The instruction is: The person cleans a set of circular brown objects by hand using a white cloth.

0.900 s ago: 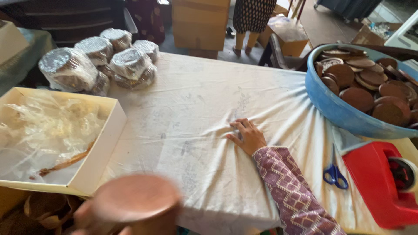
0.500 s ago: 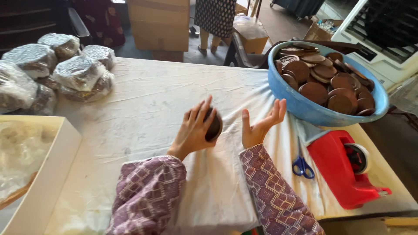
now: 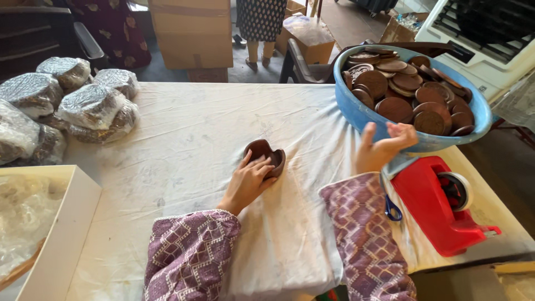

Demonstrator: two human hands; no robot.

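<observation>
The left hand (image 3: 248,181) lay flat on the desk (image 3: 195,128), near the middle of its width, with the fingers spread loosely over a small brown clay bowl (image 3: 266,155). The bowl sat on the white cloth (image 3: 184,145) that covered the desk, and the fingertips rested on its near rim without closing round it. The bowl looked dented or folded at the top, so its exact shape was hard to tell.

The right hand (image 3: 384,147) was raised at the right side of the desk, fingers curled against the outer wall of a large blue basin (image 3: 356,111). It touched the basin's near side just under the rim; how firmly it gripped could not be told. The basin stood toward the far right corner and was heaped with round brown clay lids (image 3: 401,95).

Just beside the basin, at the right edge, sat a red tape dispenser (image 3: 440,206). A pair of scissors with blue handles (image 3: 392,207) lay between the dispenser and the right sleeve (image 3: 368,234), mostly hidden under the sleeve. Both sleeves carried a purple and white diamond pattern.

At the far left corner lay several bundles wrapped in clear plastic (image 3: 92,106), piled close together. At the near left edge stood an open white cardboard box (image 3: 61,234) with crumpled plastic film inside. Behind the desk were brown cartons (image 3: 192,33) on the floor.
</observation>
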